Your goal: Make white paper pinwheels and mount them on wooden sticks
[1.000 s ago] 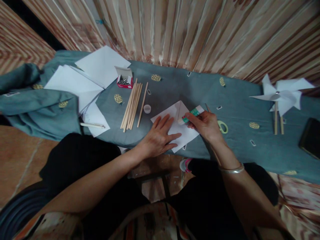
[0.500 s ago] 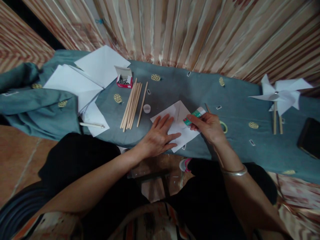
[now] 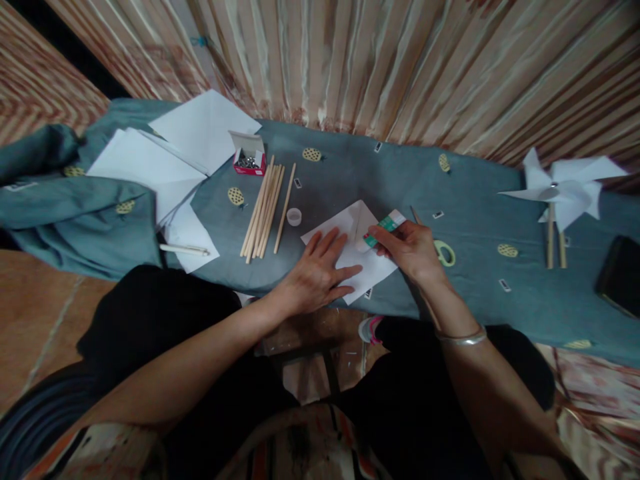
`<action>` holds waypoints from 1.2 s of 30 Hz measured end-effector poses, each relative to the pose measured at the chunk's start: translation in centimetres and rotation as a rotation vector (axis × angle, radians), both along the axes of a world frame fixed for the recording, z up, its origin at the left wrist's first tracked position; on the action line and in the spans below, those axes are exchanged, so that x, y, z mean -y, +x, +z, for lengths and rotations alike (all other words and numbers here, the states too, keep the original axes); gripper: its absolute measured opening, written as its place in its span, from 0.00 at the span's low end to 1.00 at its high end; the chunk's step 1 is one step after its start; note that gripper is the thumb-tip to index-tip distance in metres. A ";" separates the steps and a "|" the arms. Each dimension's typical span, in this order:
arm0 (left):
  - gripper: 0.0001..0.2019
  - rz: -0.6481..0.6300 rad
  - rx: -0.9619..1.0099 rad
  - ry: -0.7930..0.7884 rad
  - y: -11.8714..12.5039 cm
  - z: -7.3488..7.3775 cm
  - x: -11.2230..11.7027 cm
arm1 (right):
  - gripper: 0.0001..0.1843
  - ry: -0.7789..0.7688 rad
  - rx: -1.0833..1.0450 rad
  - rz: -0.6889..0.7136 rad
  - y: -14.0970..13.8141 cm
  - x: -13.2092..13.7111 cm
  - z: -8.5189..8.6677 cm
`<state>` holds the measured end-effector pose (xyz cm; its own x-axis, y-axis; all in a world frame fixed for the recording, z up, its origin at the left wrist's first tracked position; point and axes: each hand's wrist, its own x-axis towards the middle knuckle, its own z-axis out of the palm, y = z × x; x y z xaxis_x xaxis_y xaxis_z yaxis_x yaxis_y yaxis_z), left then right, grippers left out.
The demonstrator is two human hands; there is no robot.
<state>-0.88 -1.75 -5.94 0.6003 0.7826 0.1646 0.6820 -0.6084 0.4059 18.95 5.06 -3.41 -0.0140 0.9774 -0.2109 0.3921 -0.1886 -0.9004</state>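
Note:
A white square of paper [image 3: 373, 273] lies on the table, turned cornerwise to me. My left hand [image 3: 320, 270] rests flat on its left part with fingers spread. In my right hand [image 3: 407, 247] is a green and white glue stick [image 3: 384, 229], tilted down toward the paper's middle. Its lower end is at the paper near a slit or crease; whether it touches I cannot tell. A small white cap [image 3: 294, 217] sits on the cloth to the left of the paper. Scissors [image 3: 444, 253] with a pale green handle lie partly hidden behind my right hand.
Left of the paper are several wooden sticks [image 3: 265, 213], an open red box [image 3: 249, 160] of small metal pieces, white paper sheets [image 3: 145, 160] and a white pen [image 3: 185, 250]. At the right are a paper pinwheel [image 3: 563, 187] and a dark object [image 3: 620, 277]. Teal cloth [image 3: 350, 167] covers the table.
My right hand has moved slightly left with the glue stick, baring more of the scissors' handle. My left hand stays in place on the paper.

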 end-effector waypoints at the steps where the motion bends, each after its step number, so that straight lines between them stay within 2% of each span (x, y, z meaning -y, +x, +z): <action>1: 0.20 -0.001 0.000 -0.001 0.0 0.1 0.0 | 0.19 0.006 0.006 -0.008 0.0 0.0 0.0; 6: 0.20 0.004 -0.010 -0.002 0.0 0.2 0.0 | 0.18 0.014 0.003 -0.032 -0.5 0.0 0.1; 13: 0.20 0.002 -0.004 0.013 0.0 0.0 0.0 | 0.19 0.056 -0.113 -0.040 -0.5 -0.3 -0.1; 18: 0.21 0.007 -0.006 0.008 0.0 0.0 0.1 | 0.20 0.046 0.002 -0.006 -0.9 0.0 -0.4; 23: 0.21 -0.001 0.000 0.010 0.0 -0.1 0.1 | 0.19 0.104 0.187 0.016 -0.7 0.1 0.1; 30: 0.20 0.006 0.025 0.017 -0.1 -0.3 0.1 | 0.20 0.099 -0.127 -0.013 0.1 0.1 0.6; 36: 0.20 0.008 0.063 0.020 -0.1 -0.5 0.0 | 0.18 0.079 -0.022 0.033 -0.5 0.5 0.2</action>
<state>-0.95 -1.78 -6.48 0.5819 0.7836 0.2176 0.6603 -0.6114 0.4361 18.45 4.52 -3.22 -0.0499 0.9899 -0.1327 0.3769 -0.1044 -0.9204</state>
